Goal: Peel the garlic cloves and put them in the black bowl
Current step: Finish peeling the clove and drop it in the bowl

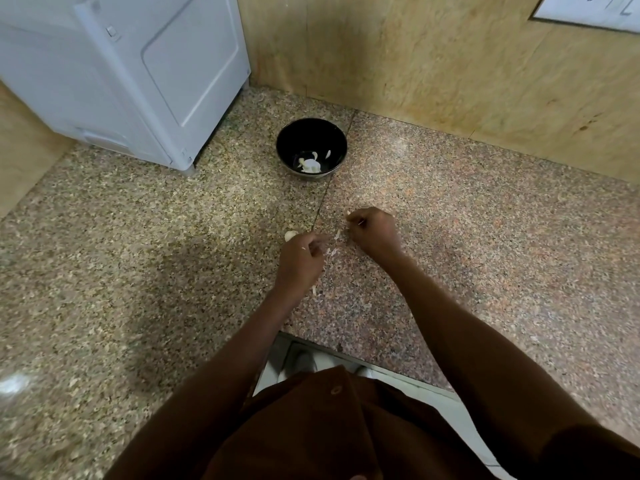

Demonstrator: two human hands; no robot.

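A black bowl (pixel 311 147) stands on the speckled granite counter (pixel 138 254) near the back wall, with a few peeled white garlic cloves (pixel 309 164) inside. My left hand (pixel 300 261) is curled above the counter with a pale garlic clove (pixel 290 235) at its fingertips. To its right, my right hand (pixel 374 232) has its fingers bunched and pinches a small pale bit of garlic skin (pixel 348 213). Thin flakes of skin (pixel 333 249) lie between the two hands. What my left fingers hold is partly hidden.
A white appliance (pixel 138 74) stands at the back left on the counter. A tan stone wall (pixel 450 64) runs behind the bowl, with a white switch plate (pixel 595 10) top right. The counter's front edge (pixel 363 362) lies close to my body.
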